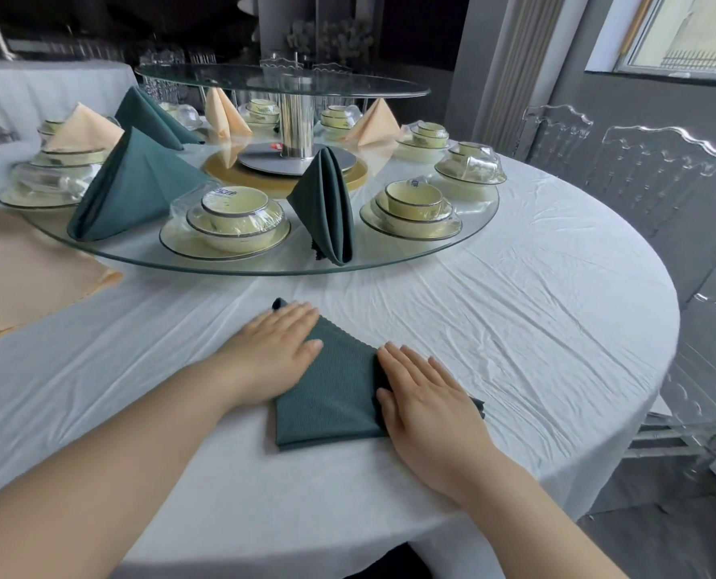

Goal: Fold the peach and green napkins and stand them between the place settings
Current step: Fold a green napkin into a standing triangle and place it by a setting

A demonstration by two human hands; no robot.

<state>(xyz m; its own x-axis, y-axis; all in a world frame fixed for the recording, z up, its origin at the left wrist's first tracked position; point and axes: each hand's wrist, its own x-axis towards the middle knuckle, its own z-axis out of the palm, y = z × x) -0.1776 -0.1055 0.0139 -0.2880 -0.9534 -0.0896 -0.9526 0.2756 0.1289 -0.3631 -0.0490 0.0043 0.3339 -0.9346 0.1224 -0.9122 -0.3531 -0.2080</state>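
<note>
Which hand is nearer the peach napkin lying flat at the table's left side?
Left. The left hand presses the left part of the green napkin, on the side toward the flat peach napkin; the right hand presses its right part, farther away.

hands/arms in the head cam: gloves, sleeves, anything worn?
Nothing worn that shows. Left hand and right hand are bare: no gloves, rings or markings. Left forearm and right forearm are bare to the frame edge, with no sleeve, watch or bracelet in view. No cables or straps.
</note>
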